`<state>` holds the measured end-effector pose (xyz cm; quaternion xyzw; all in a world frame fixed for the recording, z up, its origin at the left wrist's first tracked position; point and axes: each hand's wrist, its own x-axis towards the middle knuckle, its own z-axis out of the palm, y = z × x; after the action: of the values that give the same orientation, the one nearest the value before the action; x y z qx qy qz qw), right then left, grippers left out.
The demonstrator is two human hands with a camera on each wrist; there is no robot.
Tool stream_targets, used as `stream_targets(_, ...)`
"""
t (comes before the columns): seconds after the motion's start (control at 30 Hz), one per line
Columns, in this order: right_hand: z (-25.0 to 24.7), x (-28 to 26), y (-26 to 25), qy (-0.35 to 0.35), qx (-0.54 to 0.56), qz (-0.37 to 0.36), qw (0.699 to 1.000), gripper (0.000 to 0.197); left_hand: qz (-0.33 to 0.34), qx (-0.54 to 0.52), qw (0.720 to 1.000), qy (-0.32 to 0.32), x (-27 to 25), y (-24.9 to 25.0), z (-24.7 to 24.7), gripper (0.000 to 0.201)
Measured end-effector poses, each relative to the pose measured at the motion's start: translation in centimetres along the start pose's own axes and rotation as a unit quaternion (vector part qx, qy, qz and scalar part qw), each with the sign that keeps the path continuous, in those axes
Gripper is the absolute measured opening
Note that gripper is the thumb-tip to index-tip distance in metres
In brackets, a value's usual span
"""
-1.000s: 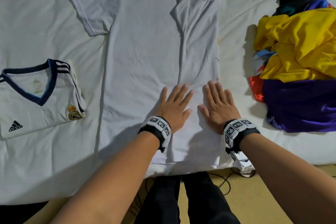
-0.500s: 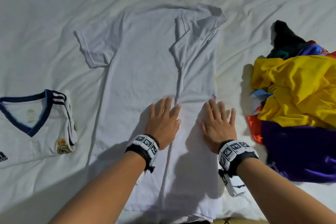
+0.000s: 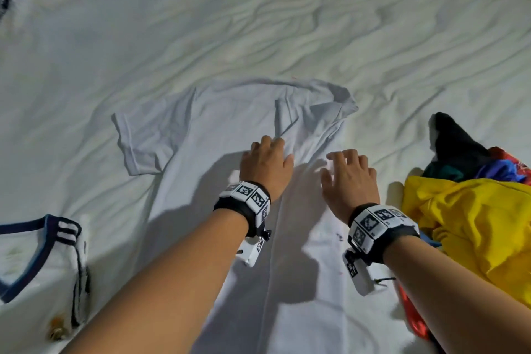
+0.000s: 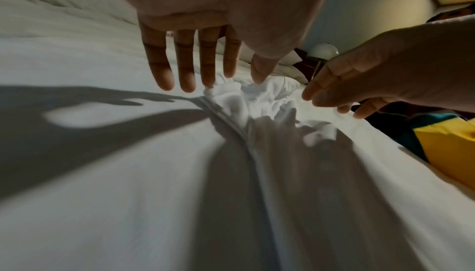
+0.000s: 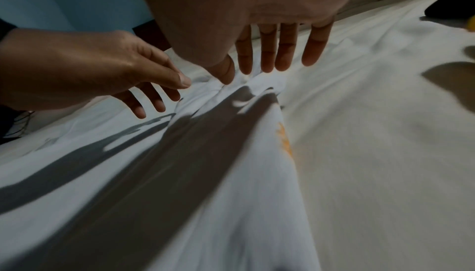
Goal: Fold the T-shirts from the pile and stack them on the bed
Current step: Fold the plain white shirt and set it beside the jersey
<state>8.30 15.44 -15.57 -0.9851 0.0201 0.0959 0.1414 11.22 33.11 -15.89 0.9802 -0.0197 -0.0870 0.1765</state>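
both hands have slid up the white t-shirt (image 3: 230,210) since a second ago, from near its hem to the chest, just below the folded-in right sleeve. the left hand (image 3: 265,165) lies along the inner edge of that folded panel, fingers straight and lightly spread, holding nothing. the right hand (image 3: 349,178) sits over the folded panel itself, fingers straight and a little apart, also holding nothing. the shirt lies spread on the bed (image 3: 258,23), its right side already folded in, its left sleeve (image 3: 143,141) not yet. i read this as smoothing the first fold flat before the other side gets turned in.

the head view gives the layout: the pile (image 3: 474,224) of coloured shirts at the right, and one folded jersey (image 3: 37,261) at the left.

the left wrist view shows what the head view hides, a knot of bunched cloth (image 4: 257,100) right at the fingertips (image 4: 185,84), so the sleeve is not flat yet. the right wrist view shows the shirt's folded outer edge with orange print (image 5: 284,139); it is blurred, so whether the palm presses down is hard to say.
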Motion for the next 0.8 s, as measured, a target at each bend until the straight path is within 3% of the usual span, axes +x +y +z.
stream_targets(0.23, -1.5, 7.6, 0.9, 0.061, 0.031, 0.032, 0.997, 0.045, -0.097, -0.007, 0.995, -0.028, 6.1, 1.8, 1.5, 0.076)
stream_targets(0.3, -2.1, 9.4, 1.3, 0.056, 0.001, 0.026, 0.998, 0.054, -0.122, -0.018, 0.992, -0.027, 7.0, 1.8, 1.8, 0.066)
stream_targets(0.37, -2.5, 11.1, 1.8, 0.038, -0.016, 0.025, 0.999, 0.061, -0.129, -0.041, 0.991, -0.014, 7.3, 1.5, 1.8, 0.043)
stream_targets(0.43, -2.7, 12.5, 2.2, 0.037, -0.031, 0.013, 0.999, 0.052, -0.153, -0.089, 0.984, -0.005, 7.0, 0.9, 1.5, 0.029)
stream_targets(0.6, -2.9, 14.6, 1.5, 0.098, -0.004, -0.031, 0.995, 0.022, -0.234, -0.206, 0.949, 0.038, 5.1, -0.4, 0.3, 0.034)
stream_targets(0.7, -2.9, 15.9, -0.1, 0.133, 0.067, -0.058, 0.987, 0.019, -0.263, -0.254, 0.928, 0.066, 4.4, -1.4, 0.2, 0.037)
stream_targets(0.8, -2.8, 16.9, -1.9, 0.106, 0.177, -0.057, 0.977, 0.031, -0.291, -0.285, 0.908, 0.096, 3.7, -2.5, 0.2, 0.034)
